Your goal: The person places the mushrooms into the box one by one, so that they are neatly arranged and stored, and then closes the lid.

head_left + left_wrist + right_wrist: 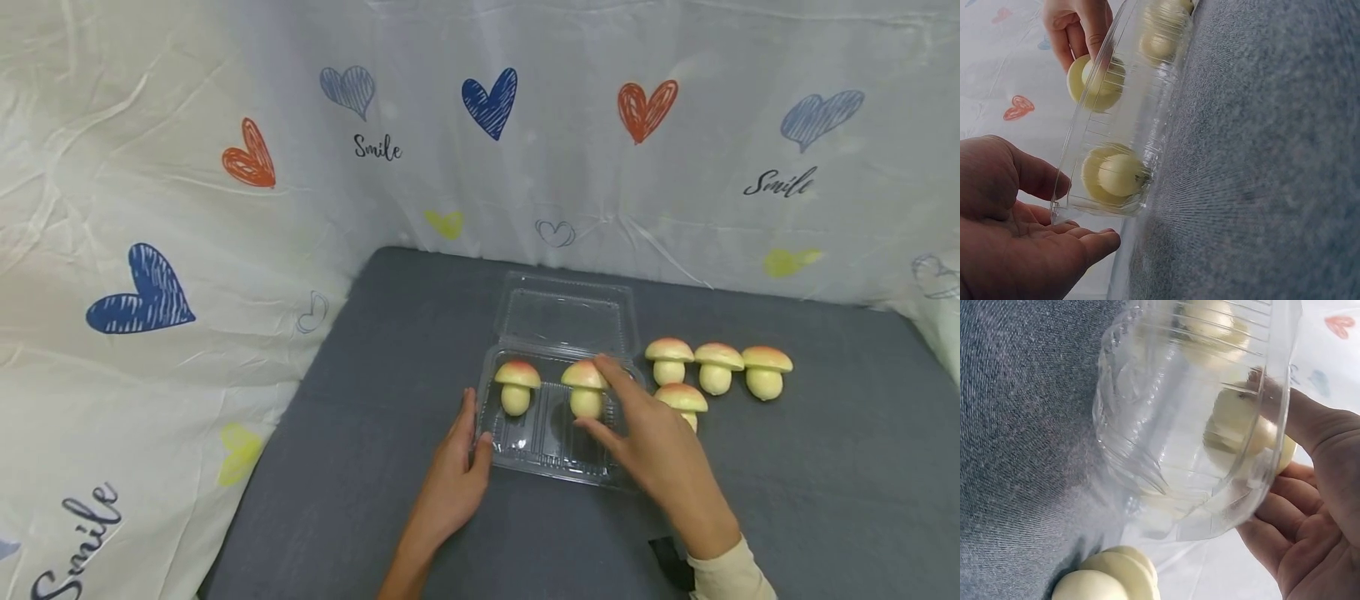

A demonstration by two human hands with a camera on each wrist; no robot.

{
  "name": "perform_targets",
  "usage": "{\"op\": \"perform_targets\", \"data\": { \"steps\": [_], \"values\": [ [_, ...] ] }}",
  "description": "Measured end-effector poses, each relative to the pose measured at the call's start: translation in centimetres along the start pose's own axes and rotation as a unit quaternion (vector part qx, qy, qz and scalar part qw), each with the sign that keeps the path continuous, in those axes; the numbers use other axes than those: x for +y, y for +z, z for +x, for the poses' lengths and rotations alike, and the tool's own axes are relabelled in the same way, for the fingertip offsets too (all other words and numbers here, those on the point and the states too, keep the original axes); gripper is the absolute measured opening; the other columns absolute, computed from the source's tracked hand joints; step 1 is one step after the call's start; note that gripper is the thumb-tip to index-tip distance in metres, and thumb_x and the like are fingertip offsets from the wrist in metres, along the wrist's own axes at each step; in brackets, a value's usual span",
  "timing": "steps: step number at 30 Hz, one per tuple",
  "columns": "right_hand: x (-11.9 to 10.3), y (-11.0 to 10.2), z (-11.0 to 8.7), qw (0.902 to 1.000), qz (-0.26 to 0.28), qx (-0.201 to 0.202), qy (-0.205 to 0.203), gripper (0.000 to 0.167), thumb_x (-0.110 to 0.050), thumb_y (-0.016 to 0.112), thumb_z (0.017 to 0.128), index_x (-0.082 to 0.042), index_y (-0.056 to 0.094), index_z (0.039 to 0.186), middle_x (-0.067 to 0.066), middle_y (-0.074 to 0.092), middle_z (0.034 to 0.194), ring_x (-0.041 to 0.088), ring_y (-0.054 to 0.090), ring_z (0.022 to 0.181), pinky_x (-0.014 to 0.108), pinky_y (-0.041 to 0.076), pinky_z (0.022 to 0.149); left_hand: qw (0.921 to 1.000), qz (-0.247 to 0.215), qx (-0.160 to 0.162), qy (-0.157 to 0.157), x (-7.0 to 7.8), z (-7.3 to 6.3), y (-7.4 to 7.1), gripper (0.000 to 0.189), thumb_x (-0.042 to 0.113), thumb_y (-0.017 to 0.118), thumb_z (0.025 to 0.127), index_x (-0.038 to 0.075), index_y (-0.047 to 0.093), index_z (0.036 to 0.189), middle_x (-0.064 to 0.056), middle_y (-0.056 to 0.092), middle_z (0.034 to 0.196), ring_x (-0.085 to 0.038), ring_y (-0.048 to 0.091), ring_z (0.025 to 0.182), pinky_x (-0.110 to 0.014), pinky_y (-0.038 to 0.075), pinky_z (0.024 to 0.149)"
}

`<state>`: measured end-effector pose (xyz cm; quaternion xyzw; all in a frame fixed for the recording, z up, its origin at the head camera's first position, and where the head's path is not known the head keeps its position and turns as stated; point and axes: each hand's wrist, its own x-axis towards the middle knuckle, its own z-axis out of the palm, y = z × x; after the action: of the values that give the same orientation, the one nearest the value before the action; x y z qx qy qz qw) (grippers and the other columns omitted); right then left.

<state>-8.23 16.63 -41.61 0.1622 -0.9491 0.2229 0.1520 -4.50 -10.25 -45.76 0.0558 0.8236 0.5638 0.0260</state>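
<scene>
My right hand (663, 458) pinches an artificial mushroom (586, 402) with a red-yellow cap and pale stem, thumb low on the stem and fingers at the cap. It is inside the right part of a clear plastic container (528, 446), whose lid (562, 321) lies folded back. Another artificial mushroom (516, 398) lies in the container's left part; through the clear wall its round stem end shows in the left wrist view. My left hand (453, 483) holds the container's near left corner, thumb at the rim (1060, 200) and fingers along the outside.
To the right of the container, several more artificial mushrooms (717, 367) lie on the grey cloth-covered table (360, 400). One of them (682, 400) is partly hidden behind my right hand. A white curtain (570, 167) with hearts hangs behind and to the left.
</scene>
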Motion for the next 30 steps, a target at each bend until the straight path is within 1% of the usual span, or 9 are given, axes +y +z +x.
{"op": "perform_targets", "data": {
  "steps": [2,5,9,10,12,17,22,26,30],
  "values": [
    [0.0,0.2,0.1,1.0,-0.004,-0.002,-0.002,0.085,-0.034,0.094,0.082,-0.021,0.051,0.155,0.017,0.078,0.1,0.017,0.058,0.052,0.044,0.048,0.045,1.0,-0.002,0.001,0.0,0.0,0.0,0.0,0.069,0.011,0.049,0.112,0.009,0.012,0.17,-0.013,0.015,0.176,-0.021,0.015,0.16,-0.047,0.017,0.129],
    [0.0,0.4,0.1,0.9999,-0.009,-0.003,-0.007,0.086,-0.035,0.094,0.081,-0.02,0.052,0.155,0.017,0.078,0.097,0.013,0.053,0.05,0.041,0.047,0.045,1.0,-0.003,0.001,0.0,-0.1,0.0,-0.1,0.069,0.01,0.049,0.112,0.008,0.012,0.17,-0.013,0.016,0.176,-0.02,0.015,0.16,-0.048,0.017,0.129],
    [-0.1,0.6,0.2,0.9998,-0.016,-0.001,-0.011,0.087,-0.035,0.095,0.08,-0.018,0.053,0.154,0.017,0.078,0.107,0.014,0.056,0.052,0.043,0.049,0.046,1.0,-0.004,0.002,0.002,0.0,0.0,-0.1,0.069,0.01,0.05,0.111,0.009,0.012,0.17,-0.013,0.016,0.176,-0.021,0.016,0.16,-0.047,0.018,0.129],
    [-0.2,0.6,0.2,0.9998,-0.016,-0.001,-0.01,0.086,-0.035,0.095,0.081,-0.018,0.053,0.154,0.017,0.078,0.107,0.015,0.056,0.052,0.043,0.049,0.046,1.0,-0.004,0.002,0.002,0.0,0.0,-0.1,0.069,0.01,0.05,0.111,0.009,0.012,0.17,-0.013,0.016,0.175,-0.021,0.016,0.16,-0.047,0.017,0.129],
    [-0.3,0.6,0.2,0.9998,-0.016,-0.003,-0.007,0.086,-0.034,0.095,0.081,-0.018,0.053,0.154,0.017,0.078,0.1,0.014,0.053,0.051,0.042,0.048,0.046,1.0,-0.003,0.001,0.001,0.0,0.0,0.0,0.069,0.01,0.05,0.111,0.009,0.012,0.17,-0.013,0.016,0.176,-0.021,0.016,0.16,-0.047,0.017,0.129],
    [-0.5,1.0,0.4,0.9998,-0.017,-0.007,-0.008,0.085,-0.035,0.094,0.082,-0.018,0.052,0.154,0.017,0.078,0.094,0.012,0.051,0.051,0.039,0.046,0.046,1.0,-0.002,-0.002,-0.001,0.1,0.0,0.0,0.069,0.011,0.049,0.111,0.01,0.012,0.17,-0.013,0.016,0.175,-0.021,0.016,0.16,-0.047,0.017,0.129],
    [-0.4,1.4,0.5,0.9997,-0.016,-0.004,-0.018,0.086,-0.036,0.094,0.081,-0.017,0.052,0.153,0.018,0.078,0.108,0.01,0.046,0.049,0.036,0.044,0.045,1.0,-0.003,-0.002,0.0,0.2,0.0,-0.1,0.069,0.01,0.05,0.111,0.009,0.012,0.17,-0.014,0.017,0.175,-0.021,0.016,0.16,-0.047,0.017,0.129],
    [-0.5,1.7,0.6,0.9997,-0.014,-0.006,-0.018,0.086,-0.034,0.095,0.081,-0.017,0.051,0.154,0.018,0.076,0.121,0.01,0.044,0.047,0.037,0.043,0.043,1.0,0.0,-0.001,-0.001,0.2,0.1,0.0,0.069,0.01,0.05,0.111,0.009,0.013,0.17,-0.013,0.016,0.175,-0.02,0.016,0.16,-0.046,0.017,0.129],
    [-0.6,2.0,0.6,0.9996,-0.013,-0.003,-0.023,0.088,-0.031,0.096,0.08,-0.016,0.051,0.155,0.017,0.073,0.131,0.009,0.039,0.044,0.033,0.039,0.041,1.0,0.004,0.0,0.001,0.2,0.2,0.0,0.069,0.01,0.05,0.111,0.009,0.013,0.169,-0.013,0.016,0.175,-0.021,0.017,0.16,-0.047,0.018,0.129]
  ]
}}
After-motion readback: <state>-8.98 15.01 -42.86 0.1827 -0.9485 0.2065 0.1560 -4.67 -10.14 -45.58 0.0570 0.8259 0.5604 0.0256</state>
